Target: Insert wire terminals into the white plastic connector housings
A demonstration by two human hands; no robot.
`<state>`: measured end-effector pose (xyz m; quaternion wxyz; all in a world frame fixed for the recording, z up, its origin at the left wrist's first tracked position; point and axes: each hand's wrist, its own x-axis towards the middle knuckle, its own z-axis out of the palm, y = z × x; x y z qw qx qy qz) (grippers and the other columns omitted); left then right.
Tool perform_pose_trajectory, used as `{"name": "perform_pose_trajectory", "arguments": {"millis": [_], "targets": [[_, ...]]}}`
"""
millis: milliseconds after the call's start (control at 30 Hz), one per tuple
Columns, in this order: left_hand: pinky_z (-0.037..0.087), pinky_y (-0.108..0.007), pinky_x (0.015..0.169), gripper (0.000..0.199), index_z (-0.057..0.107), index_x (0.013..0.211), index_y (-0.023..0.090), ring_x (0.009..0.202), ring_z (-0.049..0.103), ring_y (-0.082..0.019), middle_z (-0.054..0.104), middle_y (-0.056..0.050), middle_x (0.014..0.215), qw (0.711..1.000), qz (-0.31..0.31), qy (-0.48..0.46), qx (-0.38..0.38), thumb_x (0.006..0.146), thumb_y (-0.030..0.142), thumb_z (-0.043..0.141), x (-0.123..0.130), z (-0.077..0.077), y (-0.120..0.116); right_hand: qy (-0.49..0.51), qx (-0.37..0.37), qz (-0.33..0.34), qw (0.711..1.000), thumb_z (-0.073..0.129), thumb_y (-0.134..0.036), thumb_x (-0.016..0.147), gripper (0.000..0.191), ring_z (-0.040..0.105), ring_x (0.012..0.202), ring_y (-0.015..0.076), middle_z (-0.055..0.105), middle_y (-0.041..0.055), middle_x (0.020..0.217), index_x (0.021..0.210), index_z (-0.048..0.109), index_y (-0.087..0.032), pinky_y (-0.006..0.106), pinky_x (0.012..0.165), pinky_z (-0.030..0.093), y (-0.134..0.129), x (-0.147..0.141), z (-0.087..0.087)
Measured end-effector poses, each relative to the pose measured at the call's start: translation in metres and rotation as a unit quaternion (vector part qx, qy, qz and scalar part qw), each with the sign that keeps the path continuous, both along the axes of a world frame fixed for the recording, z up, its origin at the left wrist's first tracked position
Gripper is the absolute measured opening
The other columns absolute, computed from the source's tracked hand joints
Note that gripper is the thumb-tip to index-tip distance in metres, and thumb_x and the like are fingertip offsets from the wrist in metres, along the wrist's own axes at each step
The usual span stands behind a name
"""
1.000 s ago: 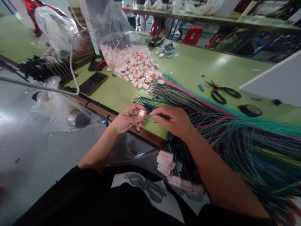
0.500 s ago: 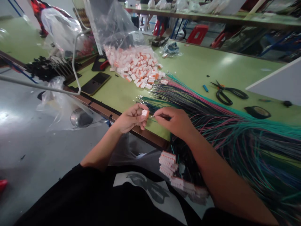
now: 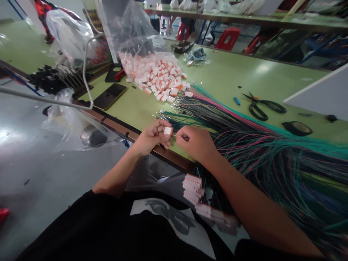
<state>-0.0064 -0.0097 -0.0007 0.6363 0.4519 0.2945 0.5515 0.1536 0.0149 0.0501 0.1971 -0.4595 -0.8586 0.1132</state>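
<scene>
A phone is parked far left on the green table. At the table's front edge, a small white connector is pinched in the left hand, and a thin wire is gripped by the right hand just beside it, tip at the connector. Scissors are lying further right.

One camera sits on the person's head, looking forward and down, close over the table edge and lap.
</scene>
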Motion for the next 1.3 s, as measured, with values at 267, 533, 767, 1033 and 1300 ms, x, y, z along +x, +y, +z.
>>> {"name": "perform_pose_trajectory", "arguments": {"millis": [267,533,767,1033,1300], "targets": [[0.052,-0.018,0.051,0.044,0.049,0.091,0.017,0.052,0.061,-0.008,0.06,0.007,0.059,0.999,0.031,0.019,0.011,0.065,0.034,0.081,0.005,-0.002,-0.002,0.024,-0.039,0.004,0.999,0.048,-0.016,0.068,0.015,0.044,0.054,0.0109,0.055,0.0,0.054,0.055,0.055,-0.019,0.025,0.056,0.029,-0.002,-0.003,-0.001],[0.052,-0.02,0.054,0.043,0.049,0.092,0.017,0.054,0.062,-0.009,0.06,0.007,0.061,0.999,0.038,0.034,0.02,0.067,0.035,0.079,0.004,-0.004,-0.001,0.121,-0.119,0.047,0.984,0.052,-0.017,0.066,0.011,0.043,0.05,0.0085,0.052,-0.0036,0.05,0.055,0.054,-0.019,0.022,0.055,0.033,0.007,0.004,0.0],[0.051,-0.02,0.052,0.043,0.049,0.091,0.017,0.051,0.062,-0.008,0.061,0.007,0.061,0.998,0.026,0.057,0.017,0.066,0.036,0.079,0.005,-0.003,-0.001,0.125,-0.124,0.065,0.982,0.052,-0.019,0.07,0.012,0.043,0.051,0.0082,0.055,-0.0034,0.053,0.059,0.058,-0.018,0.022,0.055,0.032,0.006,0.003,-0.003],[0.052,-0.02,0.052,0.039,0.05,0.091,0.016,0.051,0.063,-0.009,0.063,0.006,0.061,0.999,-0.009,0.046,0.019,0.068,0.03,0.078,0.001,-0.002,-0.003,0.113,-0.163,0.115,0.973,0.053,-0.02,0.07,0.012,0.047,0.055,0.008,0.059,-0.0031,0.058,0.062,0.06,-0.017,0.021,0.056,0.033,0.014,0.013,0.003],[0.052,-0.019,0.052,0.033,0.051,0.091,0.017,0.051,0.063,-0.008,0.062,0.007,0.057,0.997,-0.028,0.07,0.016,0.071,0.025,0.076,-0.002,0.001,-0.006,0.091,-0.175,0.171,0.965,0.052,-0.019,0.073,0.014,0.048,0.056,0.0075,0.06,-0.0031,0.059,0.065,0.063,-0.016,0.02,0.059,0.034,0.013,0.013,0.003]]}}
